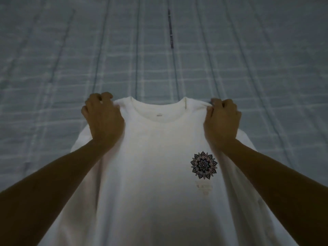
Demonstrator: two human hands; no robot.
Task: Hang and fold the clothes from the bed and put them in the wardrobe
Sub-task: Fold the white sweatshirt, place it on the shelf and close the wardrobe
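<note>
**While both hands pinch its shoulders, a white T-shirt is spread over the bed**

Where the T-shirt (156,174) is stretched out, its front faces up and its round collar (159,119) points away from the person. Its long axis runs from the near edge of the view straight up toward the far side of the bed (159,50). The hem is out of view at the bottom. The left hand (103,118) has its fingers curled round the cloth at the left shoulder seam. The right hand (221,119) grips the right shoulder seam in the same way. The cloth between them is pulled taut. A short sleeve shows beyond each wrist. Whether the shirt lies fully flat on the bed or is lifted a little at the shoulders cannot be told.

Both bare forearms cross the shirt's sides and hide part of its edges. Around the shirt, a pale blue-grey checked sheet with darker lengthwise stripes covers the bed. A dark narrow strip (171,29) lies along one stripe, well beyond the collar.

On the chest, at the person's right, sits a dark round flower-like print (203,165). Faint pale writing (203,188) just below it is too dim to read. A small mark (158,114) inside the back of the collar is also unreadable.
</note>
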